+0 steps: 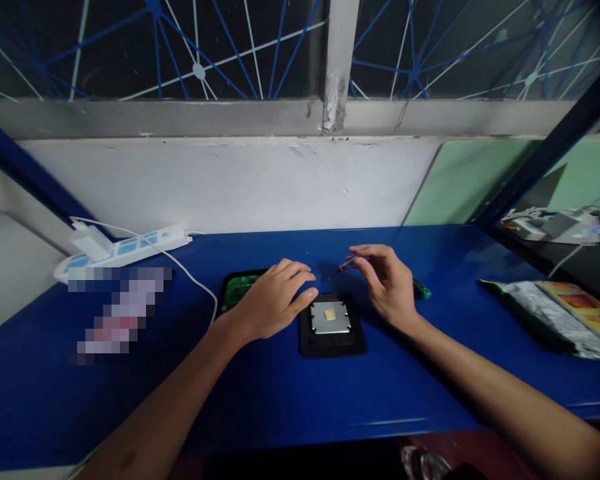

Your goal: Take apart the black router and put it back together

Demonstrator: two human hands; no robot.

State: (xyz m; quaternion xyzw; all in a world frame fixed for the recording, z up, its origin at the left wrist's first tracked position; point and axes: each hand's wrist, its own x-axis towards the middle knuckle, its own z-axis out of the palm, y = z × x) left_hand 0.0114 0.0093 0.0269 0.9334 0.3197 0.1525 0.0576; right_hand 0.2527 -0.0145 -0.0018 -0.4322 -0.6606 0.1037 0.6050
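My left hand (277, 300) hovers over the gap between two black parts, fingers stretched out and thumb apart, with nothing visible in it. Partly behind it lies a black casing with a green circuit board (240, 290) inside. To its right, a black square panel (333, 347) lies flat and bears a silver metal plate (341, 324) with a small yellowish square (329, 315) in the middle. My right hand (390, 283) pinches a small thin-shafted screwdriver (347, 265), its tip pointing left and down above the panel's far edge. A green-handled tool (422, 290) shows partly behind the right hand.
On the blue table (280, 407), a white power strip (153, 241) with a plugged-in charger (91, 240) lies back left, its white cable (183, 262) running toward the casing. A blurred packet (130, 307) lies left. A shiny food bag (545, 310) lies right. A white wall (240, 183) stands behind.
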